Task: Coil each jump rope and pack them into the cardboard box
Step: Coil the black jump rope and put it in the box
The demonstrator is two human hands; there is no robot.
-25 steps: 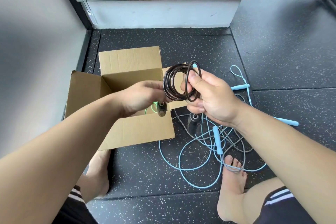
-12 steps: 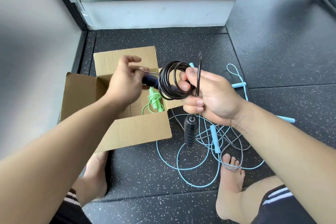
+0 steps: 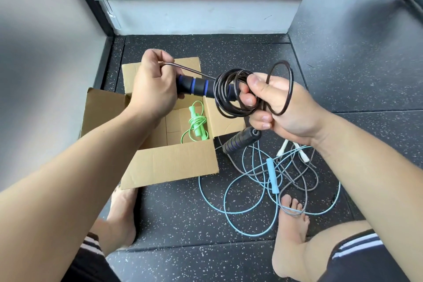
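My right hand (image 3: pixel 283 107) grips the coiled loops of a black jump rope (image 3: pixel 231 96) above the open cardboard box (image 3: pixel 169 165). One black handle with blue rings (image 3: pixel 196 87) pokes through the coil, and my left hand (image 3: pixel 153 89) is closed around its far end. The second black handle (image 3: pixel 240 141) hangs below my right hand. A coiled green jump rope (image 3: pixel 195 125) lies inside the box. A light blue jump rope (image 3: pixel 272 176) and a grey rope with white handles (image 3: pixel 297 155) lie tangled on the floor to the right of the box.
My bare feet (image 3: pixel 293 231) rest on the dark speckled floor mat, the right one among the loose ropes, the left one (image 3: pixel 121 217) under the box's front flap. A grey wall (image 3: pixel 45 52) stands left and a white base with a red panel (image 3: pixel 201 14) behind.
My left hand has pushed the black handle through the coil so more of it now shows. The second handle has swung up closer to my right hand.
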